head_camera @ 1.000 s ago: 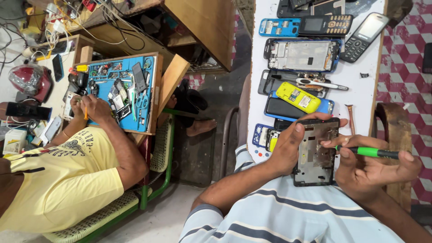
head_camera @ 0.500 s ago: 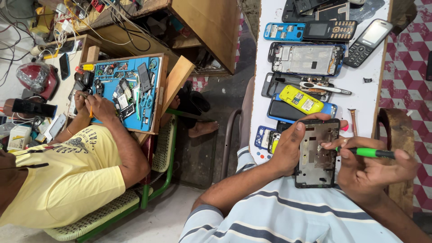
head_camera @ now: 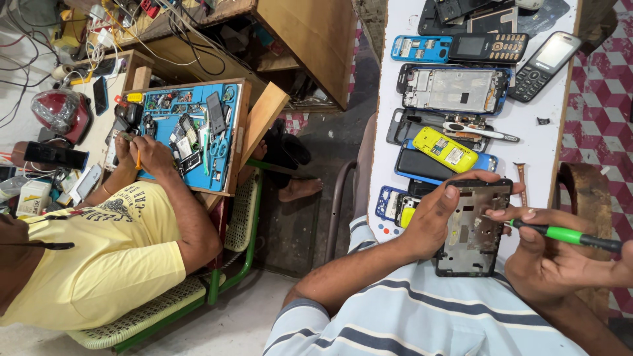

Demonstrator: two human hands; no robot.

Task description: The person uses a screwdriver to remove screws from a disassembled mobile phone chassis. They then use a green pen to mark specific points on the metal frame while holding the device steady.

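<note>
Hands [head_camera: 435, 221] grip dark stripped phone frame [head_camera: 473, 231]

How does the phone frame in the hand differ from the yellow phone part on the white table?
The phone frame is dark grey, larger, and held in the left hand. The yellow phone part is bright, smaller, and lies on other phones on the white table. Both are roughly rectangular.

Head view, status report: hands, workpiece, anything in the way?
Left hand grips phone frame. Right hand holds green screwdriver, tip at frame. Phone parts crowd white table beyond; nothing blocking.
</note>
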